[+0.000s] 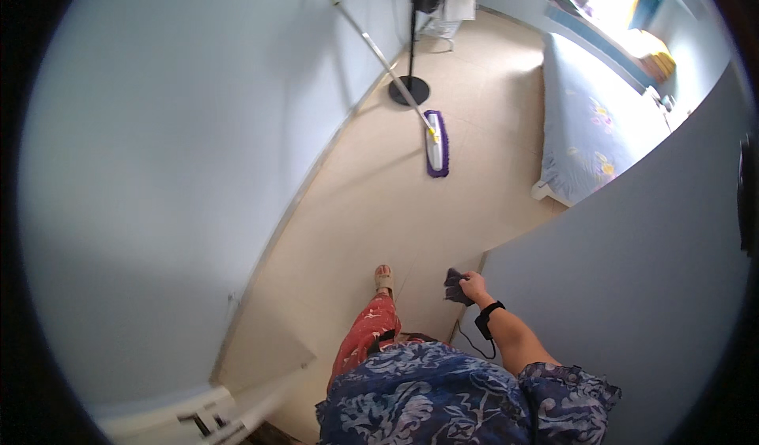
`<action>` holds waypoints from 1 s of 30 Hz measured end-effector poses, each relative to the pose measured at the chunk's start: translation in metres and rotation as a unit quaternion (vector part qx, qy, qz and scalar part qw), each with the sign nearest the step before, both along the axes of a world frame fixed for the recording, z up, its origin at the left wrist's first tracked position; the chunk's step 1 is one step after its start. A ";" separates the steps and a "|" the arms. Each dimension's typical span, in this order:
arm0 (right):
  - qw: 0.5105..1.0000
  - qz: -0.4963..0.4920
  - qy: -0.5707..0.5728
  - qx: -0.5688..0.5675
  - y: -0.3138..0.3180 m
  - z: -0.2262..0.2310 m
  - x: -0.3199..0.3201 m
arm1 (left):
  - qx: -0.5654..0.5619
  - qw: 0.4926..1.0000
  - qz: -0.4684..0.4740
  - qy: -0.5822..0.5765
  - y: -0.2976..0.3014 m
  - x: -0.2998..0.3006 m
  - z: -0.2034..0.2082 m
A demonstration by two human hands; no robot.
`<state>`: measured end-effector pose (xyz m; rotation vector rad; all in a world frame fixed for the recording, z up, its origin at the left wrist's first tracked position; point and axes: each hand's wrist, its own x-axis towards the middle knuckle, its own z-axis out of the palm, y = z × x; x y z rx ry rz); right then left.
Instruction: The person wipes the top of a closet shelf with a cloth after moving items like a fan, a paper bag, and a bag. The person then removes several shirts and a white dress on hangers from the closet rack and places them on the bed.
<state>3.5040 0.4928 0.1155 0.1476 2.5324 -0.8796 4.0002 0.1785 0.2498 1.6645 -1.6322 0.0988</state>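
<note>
My right hand (475,287) is closed around a dark grey cloth (456,287), which hangs bunched from the fingers beside the edge of the right wall. A black band (488,315) with a cable circles that wrist. My left hand is out of the picture. Farther ahead, a flat mop (437,146) with a purple fringed head rests on the floor. Its long pale pole (370,44) slants up to the left and leans toward the wall, apart from my hand.
A black stand fan (409,90) stands by the left wall, behind the mop pole. The bed (581,121) with a pale blue flowered cover is at the far right. A blue-grey wall (617,287) runs close on my right. A white door (269,390) is at the lower left.
</note>
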 end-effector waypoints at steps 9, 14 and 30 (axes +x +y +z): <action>0.989 -0.099 -0.092 0.064 0.030 0.034 -0.059 | 0.590 0.754 -0.255 -0.135 -0.195 -0.237 -0.210; 0.965 -0.242 -0.062 0.077 0.046 0.064 -0.084 | 0.496 0.731 -0.468 0.027 -0.315 -0.565 -0.190; 0.949 -0.314 0.021 0.012 0.176 0.046 -0.355 | 0.551 0.502 -0.616 -0.255 -0.051 -0.911 -0.158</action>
